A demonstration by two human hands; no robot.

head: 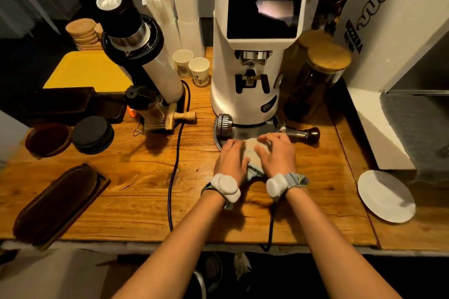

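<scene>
A pale cloth (252, 153) lies bunched on the wooden counter (136, 177), at the front edge of the round metal tray (218, 139) under the white coffee grinder (257, 43). My left hand (230, 159) lies on the cloth's left side with its fingers spread forward. My right hand (277, 153) presses on the cloth's right side, its fingers bent over the top. Both hands cover most of the cloth. A portafilter with a dark wooden handle (306, 134) rests just behind my right hand. A knurled metal tamper (224, 124) stands at the tray's left.
A black and white grinder (138, 39) stands at the left, its black cable (177, 160) running down the counter. Two paper cups (192, 67), a glass jar with wooden lid (320, 75), a white plate (386, 195), dark trays (58, 201) and black coasters (93, 133) surround the spot.
</scene>
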